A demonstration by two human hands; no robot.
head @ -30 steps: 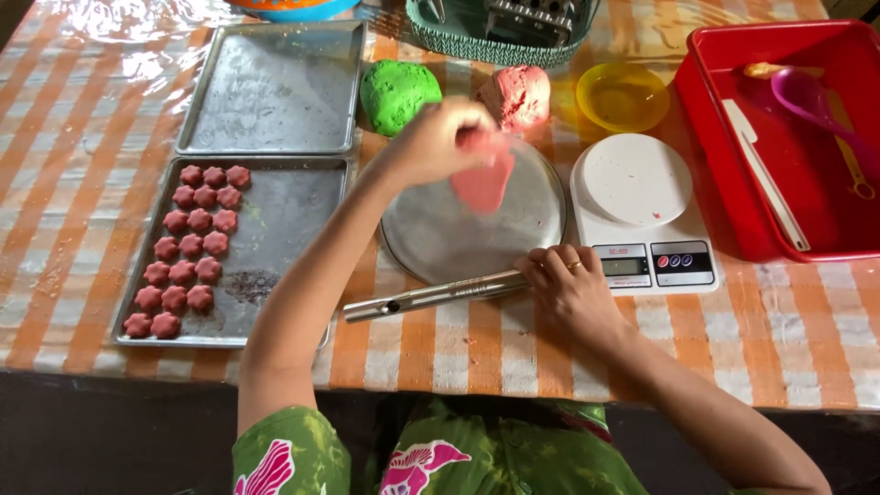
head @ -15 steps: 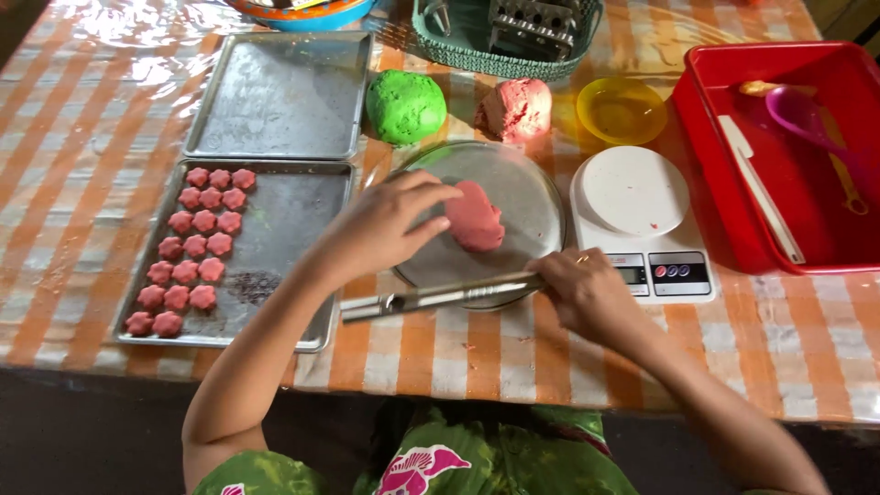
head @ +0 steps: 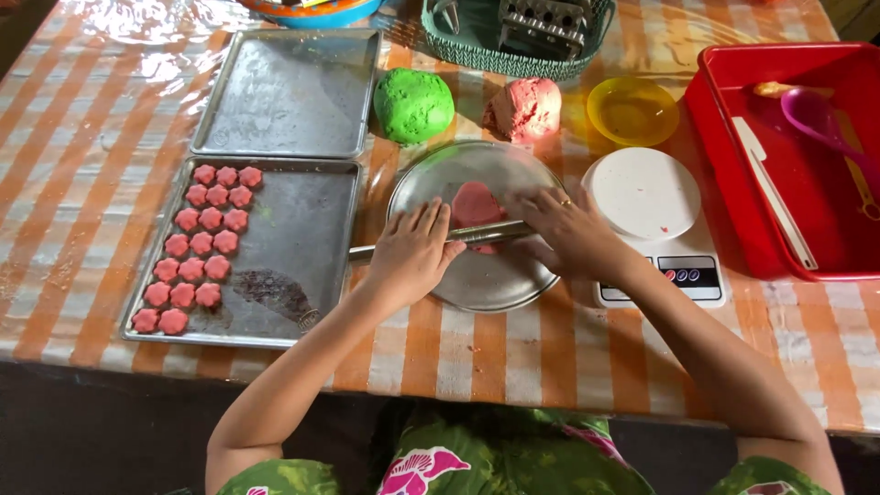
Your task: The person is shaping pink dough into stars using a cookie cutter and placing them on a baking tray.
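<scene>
Both hands now press a metal rolling rod (head: 477, 234) across the pink dough piece (head: 475, 203) on the round metal plate (head: 477, 284): the left hand (head: 414, 252), free of dough, lies flat-fingered at 9 o'clock, the right hand (head: 570, 229) at 3 o'clock, fingers spread over it; flattening looks underway. At 12 o'clock sit 2 dough balls (head: 413, 104), green and pink.

You are at a table (head: 82, 137) with an orange and white striped cloth, and a round metal plate (head: 486, 284) sits in the middle of it. At nine o'clock from the plate lies a metal tray (head: 293, 238) with pink flower shapes (head: 197, 247), and at ten o'clock lies a second metal tray (head: 289, 92). At twelve o'clock sit a green dough ball (head: 413, 104) and a pink dough ball (head: 524, 108), with a green basket (head: 477, 55) past them, a yellow bowl (head: 632, 110) at one o'clock, and a white scale (head: 651, 211) and a red bin (head: 724, 156) at three o'clock.
</scene>
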